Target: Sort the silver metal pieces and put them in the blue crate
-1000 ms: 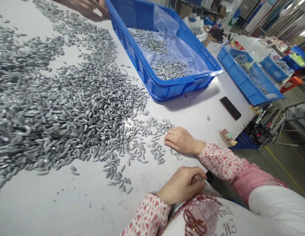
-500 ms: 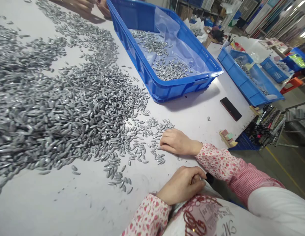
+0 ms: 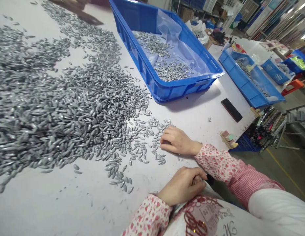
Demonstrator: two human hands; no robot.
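A wide spread of small grey, glossy, seed-shaped pieces [image 3: 88,108] covers the left of the white table [image 3: 76,209]. At its near right edge my right hand [image 3: 179,141] rests on the table with fingers curled down beside a few loose pieces. The fingertips are partly hidden, so I cannot see what they hold, if anything. Close to my body at the table's edge lies my left hand [image 3: 183,185], its fingers folded inward; whatever is inside is hidden. Beyond my hands stands a blue plastic crate [image 3: 182,88], lined with clear plastic and holding more grey pieces.
A dark phone [image 3: 231,110] lies to the right, near a small wooden holder with coloured blocks [image 3: 228,139]. Another blue crate [image 3: 250,82] sits farther right. At the top left, part of another person's hand [image 3: 76,4] shows, blurred.
The view has shifted very slightly. The other person's hands at the top left have moved mostly out of view. My two hands hold nearly the same places.
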